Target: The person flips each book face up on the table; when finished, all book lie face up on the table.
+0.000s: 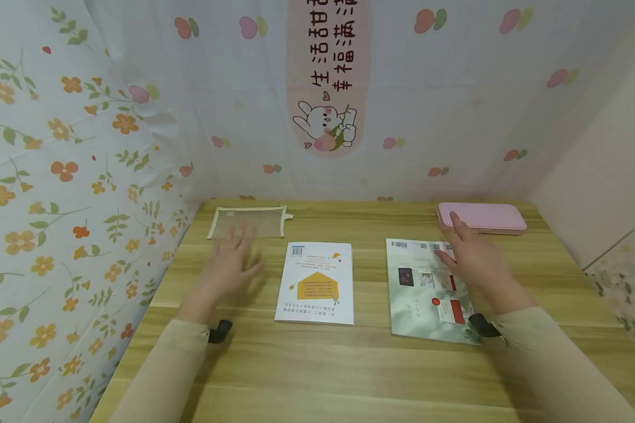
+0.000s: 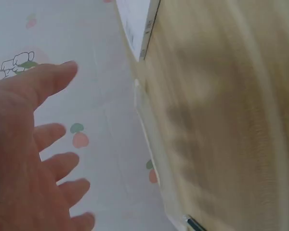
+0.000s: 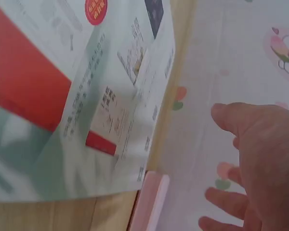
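Note:
My left hand (image 1: 231, 264), fingers spread, hovers by the near edge of a mesh zipper pouch (image 1: 249, 224) at the back left. Nothing is in its grasp; in the left wrist view its fingers (image 2: 62, 166) are apart from the table. Over the right part of a pale green book (image 1: 418, 294) hangs my right hand (image 1: 476, 258), also empty, its fingertips near a pink pencil case (image 1: 487, 217). That hand hides part of the green book and the case's left end. Between the hands lies a white book (image 1: 315, 288) with a yellow-orange shape on its cover.
The wooden table (image 1: 317, 376) meets a printed cloth (image 1: 233, 111) along its back edge. Flowered cloth (image 1: 58, 235) hangs along the left side, and a pale wall (image 1: 603, 147) stands on the right. Each wrist wears a black strap (image 1: 219, 332).

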Action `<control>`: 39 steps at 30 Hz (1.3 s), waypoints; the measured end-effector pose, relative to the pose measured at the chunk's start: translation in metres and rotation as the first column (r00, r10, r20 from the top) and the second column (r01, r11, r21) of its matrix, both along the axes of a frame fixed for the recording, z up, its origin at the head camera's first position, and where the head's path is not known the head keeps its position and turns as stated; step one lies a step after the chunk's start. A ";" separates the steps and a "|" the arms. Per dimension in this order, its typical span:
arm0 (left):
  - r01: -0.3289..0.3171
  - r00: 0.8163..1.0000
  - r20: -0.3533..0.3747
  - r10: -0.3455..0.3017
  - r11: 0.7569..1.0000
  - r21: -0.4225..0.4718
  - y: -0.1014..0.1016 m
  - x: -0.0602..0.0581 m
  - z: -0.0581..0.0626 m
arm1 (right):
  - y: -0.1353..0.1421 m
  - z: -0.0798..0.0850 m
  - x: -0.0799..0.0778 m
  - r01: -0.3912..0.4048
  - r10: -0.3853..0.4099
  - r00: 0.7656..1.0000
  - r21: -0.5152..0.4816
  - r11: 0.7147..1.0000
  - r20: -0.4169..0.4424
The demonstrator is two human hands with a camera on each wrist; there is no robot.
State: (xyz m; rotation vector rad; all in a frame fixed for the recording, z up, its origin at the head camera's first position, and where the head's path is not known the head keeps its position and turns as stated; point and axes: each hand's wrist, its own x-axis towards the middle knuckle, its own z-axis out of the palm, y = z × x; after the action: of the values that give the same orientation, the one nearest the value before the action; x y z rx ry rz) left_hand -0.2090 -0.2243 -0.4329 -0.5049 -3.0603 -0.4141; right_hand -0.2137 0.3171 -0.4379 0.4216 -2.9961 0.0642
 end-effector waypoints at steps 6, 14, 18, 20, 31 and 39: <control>0.114 0.990 0.069 -0.123 0.986 0.121 0.007 0.014 -0.014 | -0.019 0.000 -0.008 -0.127 0.130 0.988 -0.036 0.991 0.081; 0.144 0.968 0.152 -0.198 0.941 0.307 0.016 0.030 -0.017 | -0.053 -0.001 -0.023 -0.223 0.283 0.942 -0.296 0.929 0.178; 0.171 0.952 0.176 -0.249 0.914 0.368 0.022 0.033 -0.019 | -0.071 -0.001 -0.029 -0.220 0.310 0.926 -0.359 0.907 0.217; 0.172 0.947 0.192 -0.259 0.910 0.377 0.024 0.035 -0.019 | -0.082 -0.001 -0.032 -0.226 0.324 0.920 -0.373 0.900 0.223; 0.150 0.950 0.205 -0.235 0.921 0.358 0.028 0.037 -0.032 | -0.139 -0.001 -0.051 -0.238 0.366 0.893 -0.415 0.878 0.263; 0.131 0.951 0.218 -0.220 0.924 0.360 0.028 0.037 -0.038 | -0.155 -0.007 -0.064 -0.255 0.401 0.878 -0.455 0.853 0.260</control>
State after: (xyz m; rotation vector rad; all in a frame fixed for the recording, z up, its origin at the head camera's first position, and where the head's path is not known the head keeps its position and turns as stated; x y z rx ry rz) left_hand -0.1715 -0.1967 -0.4710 -0.7641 -3.0775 -1.0746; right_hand -0.2775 0.1626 -0.4445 0.9606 -3.0659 0.8709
